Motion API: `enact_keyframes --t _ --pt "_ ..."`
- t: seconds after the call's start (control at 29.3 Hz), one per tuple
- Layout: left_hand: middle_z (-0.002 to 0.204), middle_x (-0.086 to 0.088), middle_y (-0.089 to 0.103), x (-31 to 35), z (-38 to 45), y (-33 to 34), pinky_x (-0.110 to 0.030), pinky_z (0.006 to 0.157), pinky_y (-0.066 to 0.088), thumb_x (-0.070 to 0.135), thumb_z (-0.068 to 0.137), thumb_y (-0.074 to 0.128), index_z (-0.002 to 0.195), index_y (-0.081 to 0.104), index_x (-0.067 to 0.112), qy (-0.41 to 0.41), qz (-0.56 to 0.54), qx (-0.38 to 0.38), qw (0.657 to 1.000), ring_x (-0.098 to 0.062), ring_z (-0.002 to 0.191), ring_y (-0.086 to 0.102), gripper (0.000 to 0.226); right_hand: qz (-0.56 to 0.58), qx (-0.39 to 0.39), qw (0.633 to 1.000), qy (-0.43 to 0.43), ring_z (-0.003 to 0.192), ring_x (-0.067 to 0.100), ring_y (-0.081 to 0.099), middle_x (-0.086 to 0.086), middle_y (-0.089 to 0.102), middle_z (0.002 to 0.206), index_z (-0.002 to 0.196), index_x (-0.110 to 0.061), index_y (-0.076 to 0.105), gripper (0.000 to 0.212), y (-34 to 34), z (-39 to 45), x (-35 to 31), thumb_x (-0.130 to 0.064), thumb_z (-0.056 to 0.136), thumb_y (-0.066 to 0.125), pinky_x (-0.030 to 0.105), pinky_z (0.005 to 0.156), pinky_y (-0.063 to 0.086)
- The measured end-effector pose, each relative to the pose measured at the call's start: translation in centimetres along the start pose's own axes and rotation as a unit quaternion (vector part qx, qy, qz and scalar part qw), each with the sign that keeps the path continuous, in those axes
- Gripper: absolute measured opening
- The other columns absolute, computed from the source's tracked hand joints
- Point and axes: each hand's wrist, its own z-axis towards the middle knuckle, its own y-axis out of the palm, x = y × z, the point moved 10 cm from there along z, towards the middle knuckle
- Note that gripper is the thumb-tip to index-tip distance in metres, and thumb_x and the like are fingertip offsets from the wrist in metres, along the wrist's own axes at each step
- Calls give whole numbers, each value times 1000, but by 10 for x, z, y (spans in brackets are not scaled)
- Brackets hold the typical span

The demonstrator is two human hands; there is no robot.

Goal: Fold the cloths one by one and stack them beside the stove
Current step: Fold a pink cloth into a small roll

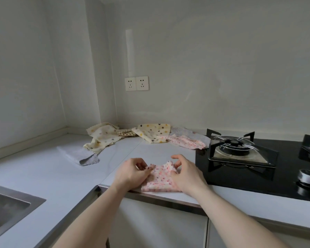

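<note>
Two bare forearms enter from the bottom of the frame and meet at the lower centre. The left hand [132, 171] pinches the upper left corner of a pink spotted cloth [159, 179]; its grip is closed on the fabric between thumb and fingertips. The right hand [188, 174] covers the cloth's right side, thumb and curled fingers grasping its raised upper right corner. The cloth lies partly folded on the white counter [64, 174], at the front edge, just beside the black stove [284, 169], which occupies the right of the frame. A silver knob [307, 176] sits on the stove's near right part, and a burner grate [240, 149] lies above and to the left of it.

In the centre, against the back wall, lies a loose heap of cloths [150, 134]: cream with dots, checked, grey and pink. A folded grey cloth [79, 153] rests apart, at the centre left. A steel sink [7, 204] shows at the lower left. Two wall sockets [136, 83] are mounted at the upper centre.
</note>
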Motion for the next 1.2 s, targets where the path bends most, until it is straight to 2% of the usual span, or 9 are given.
enact_keyframes --t 0.1,0.17,0.27,0.41,0.51,0.68,0.82,1.03,1.2 --pt "77 11 68 -2 1 -4 -28 66 52 68 81 69 75 69 28 3 -44 16 999 -6 72 65 41 46 21 999 2 56 2 61 -21 58 106 136 -44 46 46 -2 3 4 -29 95 62 23 58 46" --pt "79 11 68 -3 1 -3 -30 69 54 64 81 70 76 69 27 -7 -59 9 998 -9 73 66 37 63 32 998 -2 52 2 59 -22 58 106 134 -46 47 44 -4 2 5 -28 97 63 24 56 47" --pt "79 10 70 -5 1 4 -38 80 57 52 70 68 84 70 29 -32 -71 -37 996 -11 79 68 27 94 47 994 -10 59 5 58 -20 60 104 131 -44 53 35 -7 2 4 -31 99 62 24 58 46" --pt "92 9 72 -4 1 14 -32 81 51 58 58 71 104 73 33 -66 -69 -99 990 -13 90 66 52 143 53 988 -17 59 3 55 -19 63 104 122 -43 64 24 -8 3 5 -35 100 62 26 62 51" --pt "78 10 68 -5 5 22 -33 83 51 57 51 74 76 76 32 -96 -80 -119 985 -22 93 68 35 153 60 986 -12 61 4 54 -20 67 95 110 -41 68 13 -8 4 6 -36 98 65 31 69 53" --pt "67 9 72 1 5 15 -32 76 57 45 68 70 71 75 39 -58 -121 -67 989 -14 76 69 8 161 79 984 1 56 12 66 -17 70 100 96 -33 70 22 -16 1 7 -11 92 65 30 66 58" --pt "68 6 74 6 1 6 -21 61 50 23 83 74 76 78 27 -38 -169 -29 985 -8 63 64 9 178 106 978 17 48 13 65 -10 70 78 87 -26 73 30 -23 0 13 0 90 60 20 49 49" --pt "75 7 78 10 -2 5 -15 63 49 12 84 75 83 80 20 -27 -232 -29 972 -4 67 69 10 183 125 975 22 57 4 68 -8 72 69 82 -24 75 26 -26 -1 15 -2 90 63 14 50 49" --pt "78 7 78 10 -1 4 -8 60 48 11 85 74 85 80 22 -25 -229 -18 973 1 67 68 13 167 123 978 24 64 2 70 -11 73 80 82 -26 72 19 -25 -1 15 -11 91 66 18 59 51"
